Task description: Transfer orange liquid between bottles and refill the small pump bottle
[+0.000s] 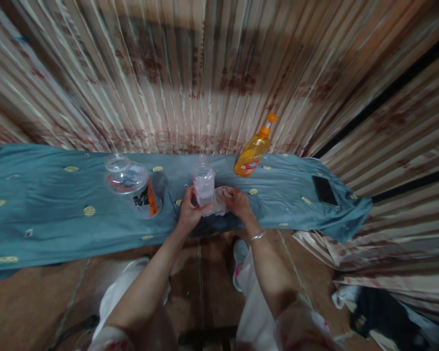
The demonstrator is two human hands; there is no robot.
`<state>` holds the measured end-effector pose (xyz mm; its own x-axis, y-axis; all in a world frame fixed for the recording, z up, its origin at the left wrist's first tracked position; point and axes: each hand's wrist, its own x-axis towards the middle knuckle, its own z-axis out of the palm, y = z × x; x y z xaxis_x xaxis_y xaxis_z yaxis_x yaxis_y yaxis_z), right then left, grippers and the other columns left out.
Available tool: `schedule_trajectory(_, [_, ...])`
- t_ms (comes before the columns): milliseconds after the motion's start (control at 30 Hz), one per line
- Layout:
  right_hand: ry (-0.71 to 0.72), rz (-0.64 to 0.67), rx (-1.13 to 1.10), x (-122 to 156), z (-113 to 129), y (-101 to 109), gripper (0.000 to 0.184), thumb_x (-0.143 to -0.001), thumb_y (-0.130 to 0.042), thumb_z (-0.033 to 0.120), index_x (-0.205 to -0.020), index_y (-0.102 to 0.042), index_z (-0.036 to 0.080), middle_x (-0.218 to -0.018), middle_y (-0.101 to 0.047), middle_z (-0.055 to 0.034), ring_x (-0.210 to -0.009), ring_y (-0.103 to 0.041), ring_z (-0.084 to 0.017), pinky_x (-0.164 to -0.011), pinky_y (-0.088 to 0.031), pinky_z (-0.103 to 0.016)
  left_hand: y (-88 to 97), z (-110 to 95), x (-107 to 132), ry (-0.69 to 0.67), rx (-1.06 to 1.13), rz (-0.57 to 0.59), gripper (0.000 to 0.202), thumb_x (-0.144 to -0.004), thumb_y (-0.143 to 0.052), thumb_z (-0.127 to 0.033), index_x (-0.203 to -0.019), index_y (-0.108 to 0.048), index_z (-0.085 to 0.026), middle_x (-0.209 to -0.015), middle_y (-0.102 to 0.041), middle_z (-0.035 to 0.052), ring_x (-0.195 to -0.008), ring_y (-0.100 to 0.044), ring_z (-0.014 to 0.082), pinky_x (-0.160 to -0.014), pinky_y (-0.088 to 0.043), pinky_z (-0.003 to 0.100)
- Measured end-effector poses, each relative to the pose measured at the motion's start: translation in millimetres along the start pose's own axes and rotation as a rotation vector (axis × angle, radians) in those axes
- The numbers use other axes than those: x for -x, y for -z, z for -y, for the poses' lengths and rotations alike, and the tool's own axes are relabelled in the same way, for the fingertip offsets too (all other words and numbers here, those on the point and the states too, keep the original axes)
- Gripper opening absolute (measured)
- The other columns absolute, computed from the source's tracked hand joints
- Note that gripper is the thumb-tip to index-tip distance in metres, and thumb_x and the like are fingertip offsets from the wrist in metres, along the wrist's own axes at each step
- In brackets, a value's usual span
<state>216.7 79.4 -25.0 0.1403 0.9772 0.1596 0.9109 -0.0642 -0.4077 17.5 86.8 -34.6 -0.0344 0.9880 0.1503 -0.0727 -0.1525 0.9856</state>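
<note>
A small clear plastic bottle with a pink label stands upright on the teal cloth. My left hand is wrapped round its lower part. My right hand is closed on a pale crumpled cloth that lies against the bottle's right side. A silver bangle sits on my right wrist.
A large clear jar with an orange and black label stands to the left. An orange pump bottle stands behind at the right, against the striped curtain. A black phone lies at the cloth's right end. My knees and shoe are below.
</note>
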Motion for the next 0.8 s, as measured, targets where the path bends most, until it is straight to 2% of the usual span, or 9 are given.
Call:
schedule_trajectory(133, [-0.083, -0.066, -0.333, 0.1, 8.7, 18.4, 0.014, -0.084, -0.06, 0.031, -0.089, -0.067, 0.021, -0.077, -0.071, -0.0015, -0.071, -0.065, -0.018, -0.069, -0.051, -0.03, 0.7, -4.5, 0.3, 0.011, 0.041, 0.011, 0.083, -0.046, -0.097, -0.039, -0.119, -0.061, -0.022, -0.112, -0.072, 0.0047, -0.106, -0.068, 0.0255, -0.093, -0.055, 0.037])
schedule_trajectory(267, [-0.102, -0.135, -0.607, 6.9, 28.7, 36.2, 0.025, -0.088, -0.052, 0.046, -0.09, -0.061, 0.023, -0.075, -0.064, 0.0024, -0.066, -0.058, -0.015, -0.063, -0.049, -0.027, -1.0, -10.3, 1.9, 0.045, 0.066, 0.032, 0.081, -0.047, -0.096, -0.036, -0.119, -0.061, -0.022, -0.109, -0.072, 0.0041, -0.103, -0.068, 0.0247, -0.089, -0.056, 0.035])
schedule_trajectory(300, [-0.097, -0.161, -0.697, 9.9, 35.9, 40.6, 0.027, -0.089, -0.051, 0.049, -0.091, -0.06, 0.024, -0.076, -0.064, 0.0028, -0.067, -0.057, -0.015, -0.063, -0.049, -0.026, -1.9, -11.7, 2.7, 0.052, 0.069, 0.034, 0.081, -0.047, -0.096, -0.035, -0.119, -0.061, -0.022, -0.109, -0.072, 0.0039, -0.103, -0.068, 0.0247, -0.09, -0.056, 0.036])
schedule_trajectory(367, [-0.064, -0.256, -1.058, 16.7, 52.0, 49.3, 0.028, -0.085, -0.063, 0.052, -0.091, -0.06, 0.024, -0.079, -0.064, 0.0027, -0.071, -0.058, -0.015, -0.068, -0.05, -0.027, -4.0, -14.3, 4.7, 0.065, 0.069, 0.04, 0.08, -0.047, -0.096, -0.033, -0.119, -0.062, -0.022, -0.109, -0.073, 0.0033, -0.104, -0.069, 0.0247, -0.093, -0.055, 0.036])
schedule_trajectory(400, [-0.027, -0.281, -1.141, 20.4, 60.3, 53.2, 0.029, -0.085, -0.066, 0.052, -0.092, -0.062, 0.025, -0.083, -0.067, 0.0019, -0.075, -0.06, -0.015, -0.072, -0.052, -0.027, -5.3, -15.6, 5.8, 0.07, 0.07, 0.046, 0.079, -0.047, -0.096, -0.032, -0.118, -0.063, -0.022, -0.108, -0.073, 0.0029, -0.104, -0.069, 0.0246, -0.094, -0.055, 0.036])
schedule_trajectory(500, [0.088, -0.273, -1.074, 30.8, 81.8, 61.1, 0.039, -0.089, -0.065, 0.053, -0.116, -0.066, 0.024, -0.109, -0.074, -0.0051, -0.103, -0.067, -0.021, -0.092, -0.055, -0.033, -9.3, -19.3, 9.3, 0.097, 0.099, 0.097, 0.075, -0.049, -0.096, -0.032, -0.117, -0.065, -0.022, -0.105, -0.075, 0.0022, -0.1, -0.07, 0.0238, -0.092, -0.056, 0.036])
schedule_trajectory(600, [0.119, -0.268, -0.972, 35.0, 92.2, 62.8, 0.053, -0.094, -0.058, 0.06, -0.132, -0.064, 0.024, -0.133, -0.071, -0.0099, -0.127, -0.063, -0.025, -0.109, -0.05, -0.039, -12.0, -22.9, 12.2, 0.147, 0.158, 0.147, 0.076, -0.049, -0.097, -0.032, -0.117, -0.066, -0.021, -0.103, -0.076, 0.0021, -0.094, -0.071, 0.0232, -0.088, -0.058, 0.036])
schedule_trajectory(700, [0.125, -0.255, -0.971, 25.7, 90.8, 62.7, 0.064, -0.093, -0.053, 0.071, -0.136, -0.064, 0.025, -0.138, -0.07, -0.0098, -0.134, -0.06, -0.026, -0.115, -0.047, -0.041, -12.0, -26.4, 14.3, 0.198, 0.203, 0.179, 0.08, -0.045, -0.098, -0.031, -0.118, -0.068, -0.02, -0.105, -0.078, 0.003, -0.098, -0.072, 0.0245, -0.091, -0.058, 0.037])
schedule_trajectory(800, [0.133, -0.218, -1.037, 2.6, 84.8, 62.6, 0.072, -0.094, -0.045, 0.078, -0.138, -0.064, 0.025, -0.132, -0.073, -0.0082, -0.128, -0.064, -0.025, -0.112, -0.05, -0.041, -9.8, -29.2, 15.6, 0.238, 0.221, 0.218, 0.082, -0.044, -0.1, -0.03, -0.119, -0.07, -0.018, -0.106, -0.079, 0.0043, -0.102, -0.072, 0.0264, -0.097, -0.057, 0.039])
